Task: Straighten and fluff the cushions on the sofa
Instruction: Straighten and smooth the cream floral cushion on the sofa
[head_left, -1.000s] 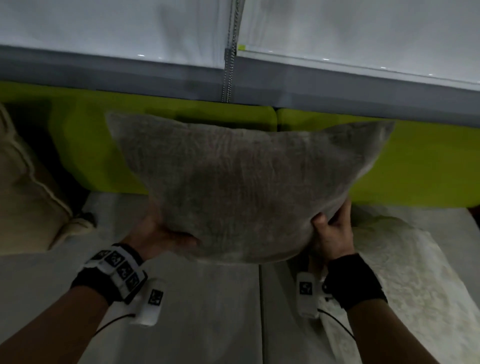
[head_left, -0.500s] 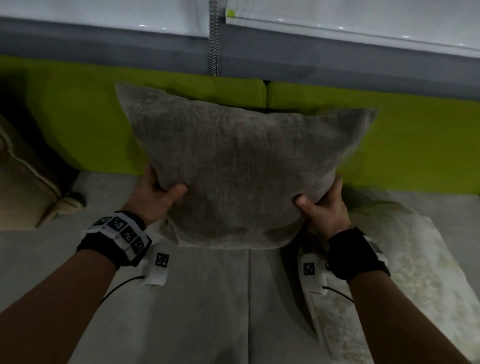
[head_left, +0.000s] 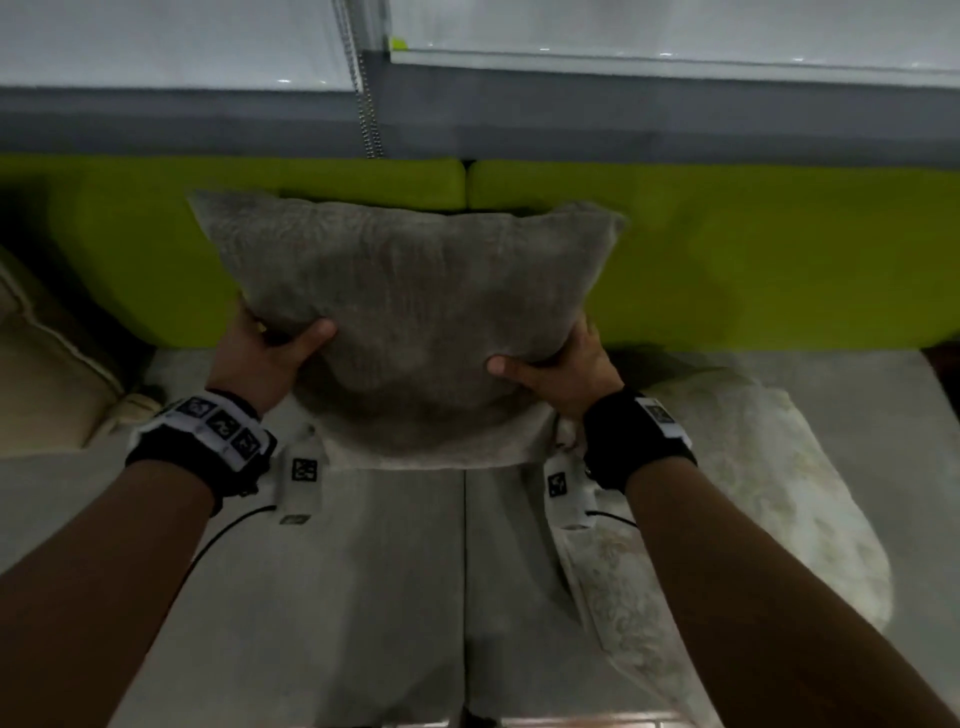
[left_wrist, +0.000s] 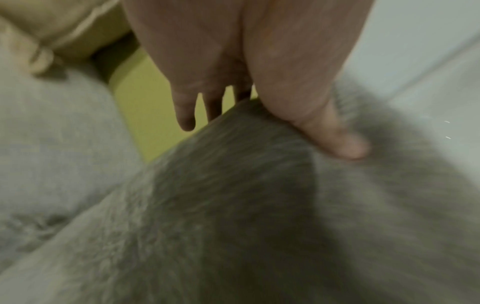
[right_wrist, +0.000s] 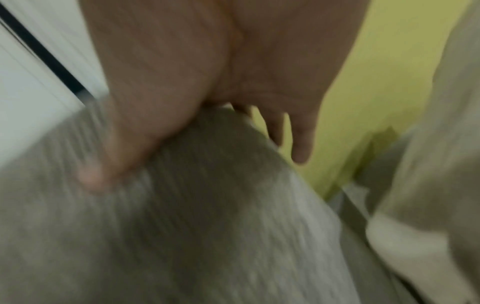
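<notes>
The cushion (head_left: 410, 317) has dropped onto the seat (head_left: 374, 571) against the green backrest (head_left: 753, 249), left hand (head_left: 270, 358) and right hand (head_left: 566, 374) both gripping its lower sides, mid-placement I'd say, with a squaring pat and release next.

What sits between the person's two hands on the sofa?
The grey cushion: the left hand and right hand grip its lower sides, thumbs on the front, in the head view. Both wrist views confirm.

The cushion (head_left: 410, 322) now sits lower, its bottom edge on the seat (head_left: 363, 571). Both thumbs now press its front, nearer its middle.
</notes>
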